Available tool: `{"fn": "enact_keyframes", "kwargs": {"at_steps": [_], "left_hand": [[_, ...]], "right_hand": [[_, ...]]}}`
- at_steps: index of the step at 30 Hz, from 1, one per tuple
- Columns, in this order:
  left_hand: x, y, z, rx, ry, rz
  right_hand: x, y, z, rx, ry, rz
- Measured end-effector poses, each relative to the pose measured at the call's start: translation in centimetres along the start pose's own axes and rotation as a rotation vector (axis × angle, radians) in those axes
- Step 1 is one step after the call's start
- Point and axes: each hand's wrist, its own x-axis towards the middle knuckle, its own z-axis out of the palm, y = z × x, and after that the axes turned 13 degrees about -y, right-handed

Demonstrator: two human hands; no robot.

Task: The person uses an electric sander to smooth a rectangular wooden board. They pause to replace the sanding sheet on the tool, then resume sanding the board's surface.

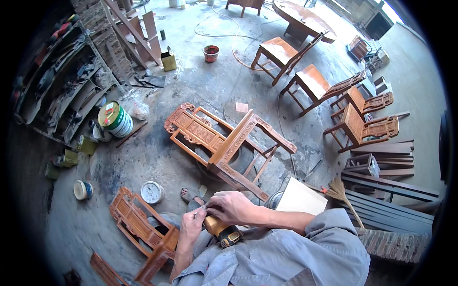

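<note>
A yellow and black power tool (220, 228) lies against my lap, its front end hidden by my fingers. My left hand (192, 226) is closed in a pinch beside that front end. From the right, my right hand (234, 208) reaches over the tool, its bent fingers meeting those of the left. A small grey piece shows between the fingertips, too small to name. Just ahead of my hands a carved wooden armchair (224, 148) lies tipped over on the floor. A second carved chair (143, 226) sits close by my left arm.
Lidded buckets (152, 192) stand at my left, near a large green and white paint can (115, 119) and a cluttered shelf (62, 90). A pale board (302, 195) and a broom (339, 190) are at my right. Several wooden chairs (312, 81) stand farther off; a hose (234, 35) crosses the floor.
</note>
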Motion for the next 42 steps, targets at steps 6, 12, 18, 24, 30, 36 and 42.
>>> {"fn": "enact_keyframes", "kwargs": {"at_steps": [6, 12, 18, 24, 30, 36, 42], "left_hand": [[-1.1, 2.8, -11.1, 0.079, 0.065, -0.174], [-1.4, 4.4, -17.5, 0.002, 0.128, -0.235], [-0.6, 6.0, -21.5, -0.050, 0.144, -0.266], [2.0, 8.8, -23.4, -0.053, 0.164, -0.216], [6.8, 11.7, -27.7, -0.067, 0.096, -0.304], [13.4, 15.1, -29.6, 0.037, 0.009, -0.339], [18.1, 17.3, -30.1, 0.133, -0.078, -0.374]], "right_hand": [[11.4, -3.7, 1.8, -0.034, -0.075, -0.074], [18.3, -5.7, 2.7, -0.148, -0.148, -0.129], [22.5, -6.2, 2.6, 0.028, -0.041, -0.206], [25.1, -2.0, -0.5, 0.363, 0.325, -0.054], [21.2, 25.0, 6.8, 1.051, 1.051, 1.051], [17.6, 34.4, 13.1, 1.320, 1.486, 1.382], [17.6, 37.2, 16.5, 1.118, 1.397, 1.479]]}}
